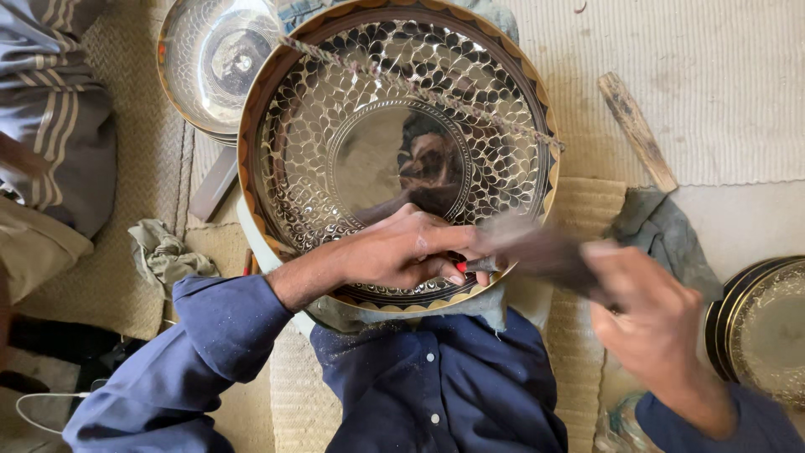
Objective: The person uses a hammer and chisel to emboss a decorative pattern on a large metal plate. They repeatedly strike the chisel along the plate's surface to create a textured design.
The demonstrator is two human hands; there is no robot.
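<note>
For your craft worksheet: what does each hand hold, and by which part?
Left hand pinches a small chisel near its tip against the engraved plate. Right hand grips a blurred hammer by its handle.

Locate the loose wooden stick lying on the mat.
In the head view the wooden stick lies upper right on the pale mat, right of the large engraved tray, above a grey cloth.

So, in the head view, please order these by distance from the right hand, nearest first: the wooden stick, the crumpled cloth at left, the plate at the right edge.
1. Plate at the right edge, just beside the right hand.
2. Wooden stick, above it on the mat.
3. Crumpled cloth, far across on the left.
</note>
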